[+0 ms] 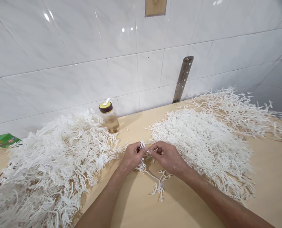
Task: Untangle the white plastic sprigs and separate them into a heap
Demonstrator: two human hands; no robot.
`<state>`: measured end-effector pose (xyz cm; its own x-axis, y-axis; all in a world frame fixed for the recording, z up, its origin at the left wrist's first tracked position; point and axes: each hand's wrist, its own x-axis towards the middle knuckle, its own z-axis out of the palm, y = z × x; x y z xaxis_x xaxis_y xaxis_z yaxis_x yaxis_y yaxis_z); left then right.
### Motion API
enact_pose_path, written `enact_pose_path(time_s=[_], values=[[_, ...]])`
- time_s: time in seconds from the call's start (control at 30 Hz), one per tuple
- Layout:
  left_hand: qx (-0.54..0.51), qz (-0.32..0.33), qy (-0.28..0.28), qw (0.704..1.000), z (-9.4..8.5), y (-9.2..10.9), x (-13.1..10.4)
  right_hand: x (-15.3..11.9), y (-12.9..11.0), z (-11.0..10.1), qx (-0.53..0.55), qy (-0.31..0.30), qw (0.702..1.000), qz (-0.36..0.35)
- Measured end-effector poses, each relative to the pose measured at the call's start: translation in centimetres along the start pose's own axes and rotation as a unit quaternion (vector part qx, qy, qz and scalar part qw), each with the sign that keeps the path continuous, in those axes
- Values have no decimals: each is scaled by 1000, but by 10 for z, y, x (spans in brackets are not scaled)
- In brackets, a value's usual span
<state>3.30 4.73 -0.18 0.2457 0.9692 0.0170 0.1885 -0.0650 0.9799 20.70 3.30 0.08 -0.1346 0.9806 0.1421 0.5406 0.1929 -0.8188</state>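
Note:
Over the middle of the table, my left hand (133, 155) pinches a small white branched plastic sprig (142, 144) whose tips stick up past the thumb. Close beside it, my right hand (165, 155) has thumb and forefinger pressed together on the thin white end of a sprig, near my left fingertips. How the pieces join is too small to make out. Below the hands, another white branching sprig (159, 186) hangs or lies over the tabletop; its upper stem runs up toward my left hand.
Large heaps of white branched sprigs lie left (53, 158) and right (202, 142), with a looser bunch (245, 110) at the back right. A lidded bottle (111, 118) stands near the tiled wall (122, 72). A metal strip (183, 79) leans there. A green packet (4, 140) sits far left.

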Motion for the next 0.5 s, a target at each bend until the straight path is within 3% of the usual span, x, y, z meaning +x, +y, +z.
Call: enact_pose_path(time_s=[0.13, 0.3, 0.37, 0.5], values=[[18, 5, 5, 1000, 0, -3, 1, -4, -4, 0, -14, 15, 995, -101], [31, -11, 60, 998, -2, -11, 5, -15, -16, 8, -13, -47, 972, -229], [17, -15, 61, 998, -4, -12, 6, -17, -18, 10, -9, -24, 975, -221], [-42, -29, 42, 998, -7, -10, 2, -7, -8, 0, -9, 82, 993, -81]])
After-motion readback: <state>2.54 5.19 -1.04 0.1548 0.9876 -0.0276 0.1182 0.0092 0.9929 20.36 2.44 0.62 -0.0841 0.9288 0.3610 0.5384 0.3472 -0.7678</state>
